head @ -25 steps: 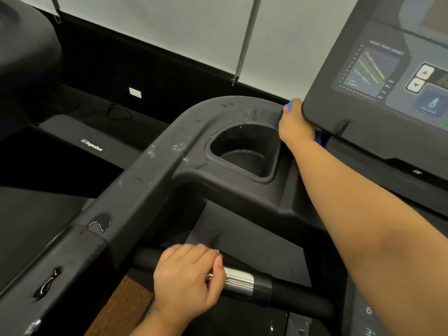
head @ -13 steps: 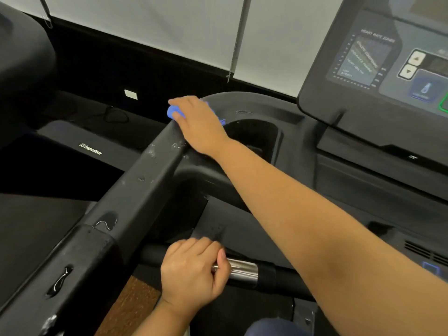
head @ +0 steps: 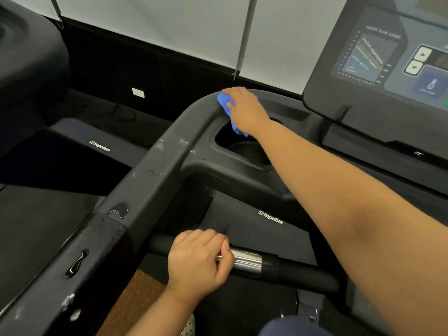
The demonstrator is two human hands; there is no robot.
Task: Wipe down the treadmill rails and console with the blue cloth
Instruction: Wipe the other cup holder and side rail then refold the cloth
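Observation:
My right hand [head: 246, 110] presses the blue cloth [head: 225, 104] onto the curved top corner of the black left rail [head: 155, 175], just above the cup holder [head: 244, 149]. Part of the cloth hangs below my palm into the holder's opening. Liquid drops and smears dot the rail lower down. My left hand [head: 197, 261] grips the black crossbar handle [head: 300, 275] beside its silver sensor sleeve [head: 247, 261]. The console [head: 378, 69] with its display and buttons stands at the upper right, apart from both hands.
A second treadmill [head: 29, 69] stands to the left, with a dark floor gap and cables between. White wall panels [head: 169, 25] run behind. A brown mat [head: 135, 294] shows below the rail. My dark trouser knee [head: 291, 326] sits at the bottom edge.
My right hand with the cloth swept left from beside the console along the rail's curve, then came back a little to the right onto the top corner. The left hand kept its grip.

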